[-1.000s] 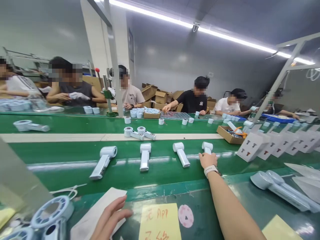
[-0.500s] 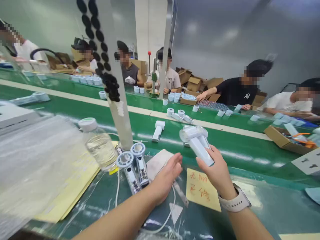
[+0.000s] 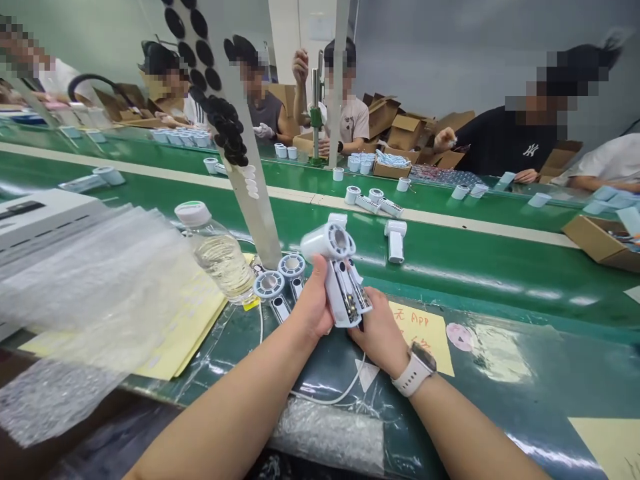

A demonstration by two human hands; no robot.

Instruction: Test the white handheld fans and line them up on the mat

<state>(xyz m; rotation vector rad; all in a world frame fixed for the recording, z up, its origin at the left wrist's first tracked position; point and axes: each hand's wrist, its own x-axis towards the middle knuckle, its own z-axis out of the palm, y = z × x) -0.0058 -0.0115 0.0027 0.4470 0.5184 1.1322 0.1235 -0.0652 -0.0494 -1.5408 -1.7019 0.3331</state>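
Two pale blue handheld fan bodies are held up in front of me, with round heads and open handles that show electronics. My left hand (image 3: pixel 315 303) is closed around the handle of the nearer handheld fan (image 3: pixel 340 290), thumb just below its head. Partly hidden behind it is a second handheld fan (image 3: pixel 359 283). My right hand (image 3: pixel 381 330), with a white watch at the wrist, closes on its lower end; some fingers are out of sight. Left of my left hand, two more fan bodies (image 3: pixel 270 285) rest on the bench by the metal post.
A green conveyor belt (image 3: pixel 500 260) crosses ahead, carrying several fan parts. A liquid-filled bottle (image 3: pixel 223 260), plastic bags (image 3: pixel 100 287) and yellow paper stand at left. A slanted post (image 3: pixel 257 220) rises near the bottle. A yellow note (image 3: pixel 425 327) lies at right. Several co-workers sit opposite.
The two fan bodies in my right hand have come left and nearer, turned so their open handles show. My left hand, open before, now grips the nearer one. The view has shifted slightly.
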